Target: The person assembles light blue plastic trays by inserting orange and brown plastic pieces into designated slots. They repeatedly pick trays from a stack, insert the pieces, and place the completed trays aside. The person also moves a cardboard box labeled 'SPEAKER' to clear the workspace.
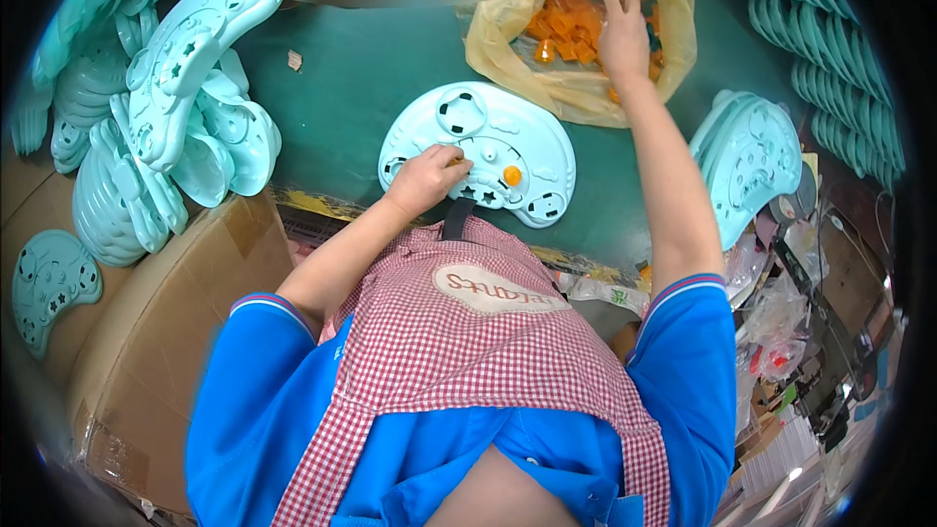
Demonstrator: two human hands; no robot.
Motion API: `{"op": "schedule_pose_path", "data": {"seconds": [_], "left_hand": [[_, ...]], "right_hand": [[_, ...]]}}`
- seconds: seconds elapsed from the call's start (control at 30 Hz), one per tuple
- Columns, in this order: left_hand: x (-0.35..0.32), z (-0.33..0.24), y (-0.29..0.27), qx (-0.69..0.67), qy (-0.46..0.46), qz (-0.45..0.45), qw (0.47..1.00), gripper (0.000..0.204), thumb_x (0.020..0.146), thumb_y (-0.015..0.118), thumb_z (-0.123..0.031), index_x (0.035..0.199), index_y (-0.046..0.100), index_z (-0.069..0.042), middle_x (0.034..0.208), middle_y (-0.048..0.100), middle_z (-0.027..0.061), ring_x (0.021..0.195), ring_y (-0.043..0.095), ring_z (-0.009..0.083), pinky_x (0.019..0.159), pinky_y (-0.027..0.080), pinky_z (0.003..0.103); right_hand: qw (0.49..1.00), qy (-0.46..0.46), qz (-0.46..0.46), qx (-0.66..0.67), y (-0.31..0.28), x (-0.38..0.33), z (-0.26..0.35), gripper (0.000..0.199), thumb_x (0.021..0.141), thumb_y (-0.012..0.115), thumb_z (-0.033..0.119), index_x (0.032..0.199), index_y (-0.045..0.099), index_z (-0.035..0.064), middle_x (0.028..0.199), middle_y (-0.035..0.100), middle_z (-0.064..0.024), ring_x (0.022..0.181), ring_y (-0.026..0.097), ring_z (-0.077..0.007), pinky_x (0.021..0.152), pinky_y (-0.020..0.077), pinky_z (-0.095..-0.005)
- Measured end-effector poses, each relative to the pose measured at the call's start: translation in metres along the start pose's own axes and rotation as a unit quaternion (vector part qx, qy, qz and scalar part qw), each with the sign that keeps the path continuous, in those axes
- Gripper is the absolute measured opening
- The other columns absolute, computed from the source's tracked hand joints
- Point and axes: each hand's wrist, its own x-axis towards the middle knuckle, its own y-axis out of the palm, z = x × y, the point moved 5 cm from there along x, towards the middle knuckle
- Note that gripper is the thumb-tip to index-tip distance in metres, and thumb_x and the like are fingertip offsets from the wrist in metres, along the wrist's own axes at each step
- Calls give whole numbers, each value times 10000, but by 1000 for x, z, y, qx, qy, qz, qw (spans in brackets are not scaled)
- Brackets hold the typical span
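Note:
A pale turquoise plastic panel point(527, 137), curved like a console shell with cut-out holes, lies on the table in front of me. One orange plastic button point(512, 176) sits in it, right of the middle. My left hand point(429, 181) is over the panel's left part, its fingers pinched on another small orange piece point(456, 162), mostly hidden by them. Farther off to the right, my right hand point(625, 34) reaches into a yellowish plastic bag point(498, 49). Its fingers are bent and slightly apart over loose orange pieces point(566, 20); no held piece shows.
Several turquoise panels point(181, 68) are heaped at the left, beside a cardboard box point(185, 332). More panels point(747, 156) stand at the right, with tall stacks point(820, 39) behind. The green table point(332, 117) has a worn yellow near edge. Clutter point(781, 312) fills the lower right.

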Motion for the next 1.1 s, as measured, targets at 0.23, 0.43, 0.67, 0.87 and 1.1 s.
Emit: {"op": "schedule_pose_path", "data": {"seconds": [0.23, 0.43, 0.67, 0.87, 1.1], "left_hand": [[9, -1, -19, 6, 112, -4, 994, 300, 752, 670, -156, 1041, 667, -79, 1208, 605, 61, 1115, 585, 260, 942, 495, 372], [117, 141, -84, 389, -152, -136, 898, 416, 800, 566, -131, 1216, 580, -131, 1294, 526, 131, 1229, 478, 346, 1077, 332, 481], [132, 161, -86, 325, -134, -71, 934, 462, 817, 523, -117, 1279, 520, -116, 1237, 538, 158, 1170, 507, 324, 1049, 352, 437], [108, 214, -85, 375, -202, -28, 904, 415, 872, 490, -130, 1276, 534, -214, 1231, 530, 88, 965, 604, 260, 962, 410, 398], [122, 193, -104, 482, -54, -125, 865, 506, 805, 609, -106, 1284, 484, -211, 1148, 593, 92, 1066, 560, 293, 948, 413, 432]], "right_hand": [[999, 28, 28, -33, 1, 5, -3, 224, 848, 656, 209, 1057, 628, 133, 1036, 585, -122, 988, 559, -328, 785, 500, -428], [959, -55, 238, 141, -9, -107, 82, 283, 846, 660, 211, 1095, 604, 88, 954, 619, -128, 867, 579, -353, 755, 490, -427], [947, -113, 228, 196, -2, -186, 147, 294, 743, 635, 44, 1034, 662, 72, 993, 604, -80, 932, 577, -267, 775, 512, -362], [952, -176, 186, 169, 0, -198, 152, 346, 766, 653, 37, 1110, 657, 76, 1051, 606, -96, 996, 573, -276, 843, 502, -369], [963, 19, 151, 224, -43, -189, 132, 286, 811, 681, 136, 1091, 655, 85, 1069, 599, -95, 974, 588, -301, 831, 494, -381]]}}
